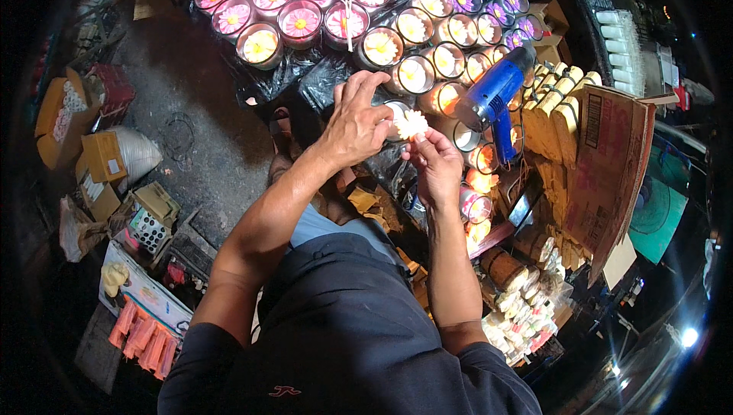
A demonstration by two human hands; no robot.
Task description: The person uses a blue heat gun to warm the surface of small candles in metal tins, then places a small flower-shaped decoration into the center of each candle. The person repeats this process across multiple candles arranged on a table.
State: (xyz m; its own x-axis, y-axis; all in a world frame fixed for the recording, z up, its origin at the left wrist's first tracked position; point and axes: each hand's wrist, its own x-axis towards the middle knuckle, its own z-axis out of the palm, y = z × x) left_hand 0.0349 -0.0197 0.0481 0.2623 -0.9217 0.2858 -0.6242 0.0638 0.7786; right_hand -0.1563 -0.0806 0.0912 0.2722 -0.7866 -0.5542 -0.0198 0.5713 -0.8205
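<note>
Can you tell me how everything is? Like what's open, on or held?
Pale flower: pinched in right hand.
Left hand: fingers bent, close to the flower.
Glass jars: standing, uncovered.
Pink flowers: inside jars.
Blue heat gun: tilted; on or off, can't tell.
Cardboard box, far left: open.
Lamp, lower right: lit.

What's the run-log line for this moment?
Right hand: pinching pale flower | Left hand: close beside it, contact unclear | Nearby: blue heat gun, glass jars with pink flowers
</note>
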